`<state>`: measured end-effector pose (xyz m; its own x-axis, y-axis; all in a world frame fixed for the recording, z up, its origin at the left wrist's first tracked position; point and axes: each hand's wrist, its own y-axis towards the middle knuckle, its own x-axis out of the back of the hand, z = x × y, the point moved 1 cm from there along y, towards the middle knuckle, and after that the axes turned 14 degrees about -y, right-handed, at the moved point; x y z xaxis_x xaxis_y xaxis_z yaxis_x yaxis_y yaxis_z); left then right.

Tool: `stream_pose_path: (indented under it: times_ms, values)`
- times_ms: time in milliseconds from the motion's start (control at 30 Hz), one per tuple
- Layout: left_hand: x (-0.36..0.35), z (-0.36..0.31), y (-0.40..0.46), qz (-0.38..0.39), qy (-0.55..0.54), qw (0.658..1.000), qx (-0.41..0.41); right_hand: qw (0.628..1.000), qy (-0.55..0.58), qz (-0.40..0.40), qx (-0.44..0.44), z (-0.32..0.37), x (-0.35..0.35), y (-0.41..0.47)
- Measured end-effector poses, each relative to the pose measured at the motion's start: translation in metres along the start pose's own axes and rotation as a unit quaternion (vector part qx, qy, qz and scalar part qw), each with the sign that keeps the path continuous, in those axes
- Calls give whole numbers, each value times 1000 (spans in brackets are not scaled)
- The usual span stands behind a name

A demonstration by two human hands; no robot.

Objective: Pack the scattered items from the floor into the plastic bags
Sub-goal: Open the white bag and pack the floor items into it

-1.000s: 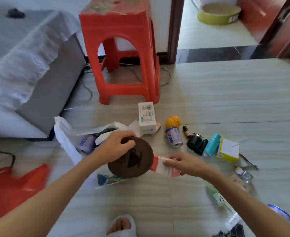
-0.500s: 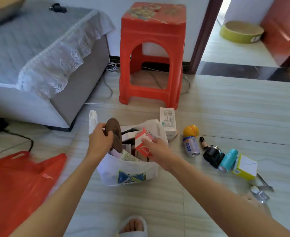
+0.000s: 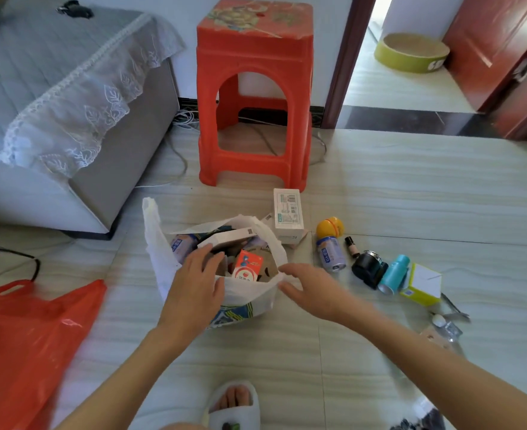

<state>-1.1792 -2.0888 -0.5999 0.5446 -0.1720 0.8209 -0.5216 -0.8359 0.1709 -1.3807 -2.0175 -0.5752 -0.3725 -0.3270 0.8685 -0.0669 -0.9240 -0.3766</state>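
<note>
A white plastic bag (image 3: 249, 293) stands open on the floor, holding a red-and-white carton (image 3: 249, 268), a white box and a can. My left hand (image 3: 195, 287) rests on the bag's near-left rim, fingers straight, holding nothing. My right hand (image 3: 311, 288) hovers open just right of the bag. Loose on the floor to the right lie a white box (image 3: 288, 215), a yellow ball (image 3: 329, 227), a can (image 3: 330, 254), a black jar (image 3: 368, 268), a teal bottle (image 3: 394, 273) and a yellow-green box (image 3: 422, 283).
A red plastic bag (image 3: 29, 342) lies flat at the left. A red stool (image 3: 256, 94) stands behind the white bag, a grey sofa (image 3: 54, 97) at the far left. Small metal tools (image 3: 451, 315) lie at the right. My slippered foot (image 3: 234, 405) is at the bottom.
Both hands let go of what they carried: the brown round item and the red-and-white carton went into the white bag. My right hand has drawn back to the right.
</note>
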Motion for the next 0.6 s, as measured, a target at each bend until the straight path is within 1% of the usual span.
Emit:
stream_pose_path:
  times_ms: [100,200,267,333,400,433,533,567,600]
  values:
    - [-3,-34,7,37,-27,990,-134,996,-37,-73,-31,-36,9,-26]
    - [-14,-73,26,62,9,959,-275,985,-46,-140,-88,-84,7,-53]
    - [-31,-98,41,91,55,934,-342,978,-31,-155,-135,-116,0,-68]
    - [-58,-117,55,147,101,904,-388,972,-9,-147,-184,-147,-11,-78]
    - [-92,-132,66,207,139,885,-393,964,9,-141,-226,-179,-24,-85]
    - [-110,-137,70,221,145,885,-384,959,22,-141,-244,-195,-33,-87]
    - [-171,-142,83,249,139,908,-308,950,36,-120,-287,-239,-62,-80]
    - [-192,-141,87,249,125,921,-272,948,32,-112,-297,-251,-71,-73]
    - [-212,-138,91,253,102,937,-219,947,31,-104,-304,-262,-79,-64]
